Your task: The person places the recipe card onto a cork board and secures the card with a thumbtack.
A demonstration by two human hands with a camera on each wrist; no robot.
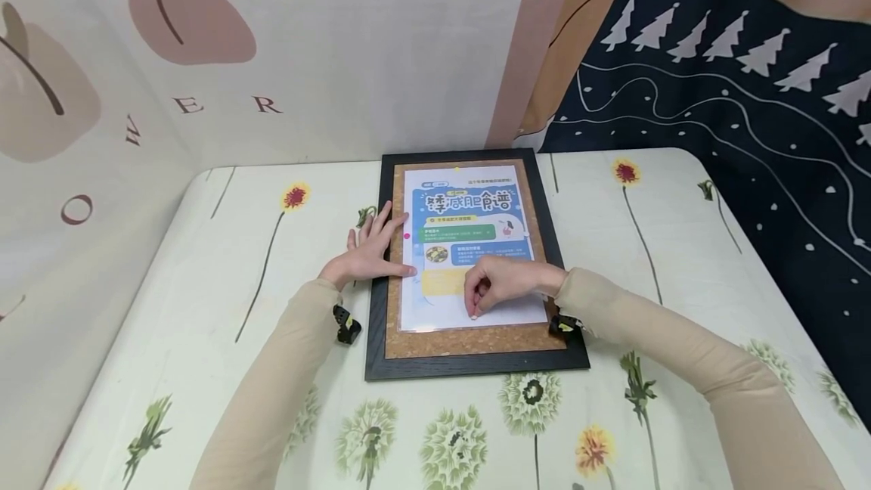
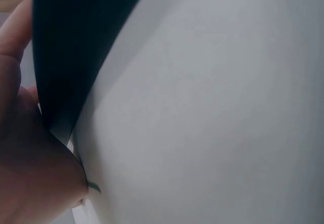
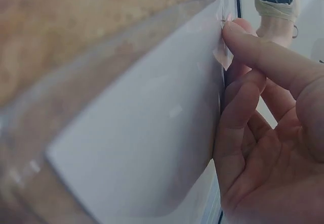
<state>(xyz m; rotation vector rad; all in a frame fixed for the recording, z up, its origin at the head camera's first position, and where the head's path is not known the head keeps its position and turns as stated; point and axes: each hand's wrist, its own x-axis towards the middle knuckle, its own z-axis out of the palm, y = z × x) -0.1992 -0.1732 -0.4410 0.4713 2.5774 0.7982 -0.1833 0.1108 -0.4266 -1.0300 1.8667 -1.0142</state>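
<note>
A black-framed cork board (image 1: pixel 476 342) lies on the table, bearing a printed sheet (image 1: pixel 435 316) with a clear plastic margin. Near the sheet's lower edge, my right hand (image 1: pixel 506 282) pinches a small push pin (image 1: pixel 474 317) between thumb and fingertips; the fingers hide most of it. In the right wrist view the thumb and finger meet beside the sheet's edge. My left hand (image 1: pixel 370 248) lies spread over the board's left frame, its thumb reaching onto the sheet. A pink push pin (image 1: pixel 407 236) sits at the sheet's left edge, and a yellow one (image 1: pixel 457 169) at its top.
A white cloth with printed flowers (image 1: pixel 292 399) covers the table around the board. Behind it hang a pale curtain (image 1: pixel 340 44) and a dark one with white trees (image 1: pixel 714 97). Each wrist wears a black strap-on device (image 1: pixel 347 324).
</note>
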